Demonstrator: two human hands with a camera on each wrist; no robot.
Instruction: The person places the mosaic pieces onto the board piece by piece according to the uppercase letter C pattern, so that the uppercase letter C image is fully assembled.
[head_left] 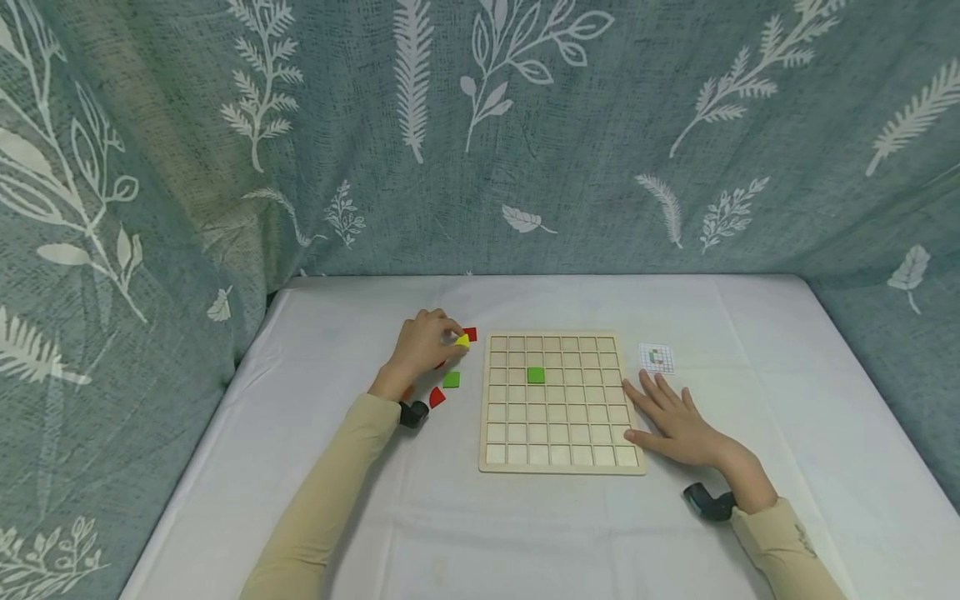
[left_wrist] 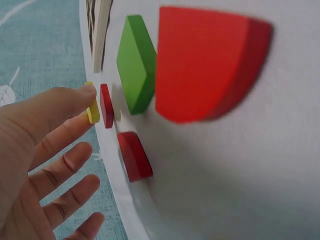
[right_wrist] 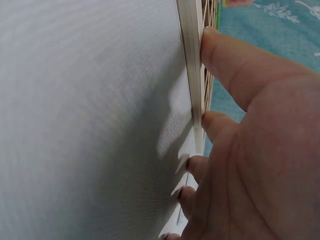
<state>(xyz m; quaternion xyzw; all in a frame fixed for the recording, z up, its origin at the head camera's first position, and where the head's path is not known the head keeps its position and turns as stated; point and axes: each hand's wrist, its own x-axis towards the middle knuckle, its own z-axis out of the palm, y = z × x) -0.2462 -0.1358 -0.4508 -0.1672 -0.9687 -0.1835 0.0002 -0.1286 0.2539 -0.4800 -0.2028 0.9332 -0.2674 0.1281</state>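
Observation:
My left hand (head_left: 423, 343) pinches a small yellow piece (left_wrist: 93, 107) between thumb and index finger, left of the wooden grid board (head_left: 562, 469); the other fingers are spread apart. Just beyond the yellow piece lies a red piece (head_left: 472, 334). A green square (head_left: 452, 380) and a red rounded-edge piece (head_left: 437, 397) sit beside the wrist, and another red piece (left_wrist: 135, 156) is partly hidden under the hand in the head view. One green square tile (head_left: 536, 375) occupies a cell of the board. With fingers extended, my right hand (head_left: 678, 425) touches the board's right edge.
A small printed grid card (head_left: 656, 358) lies right of the board, near the right fingertips. Black devices are worn at both wrists. White cloth (head_left: 555, 533) covers the table, and a patterned blue-green curtain (head_left: 450, 167) hangs behind it.

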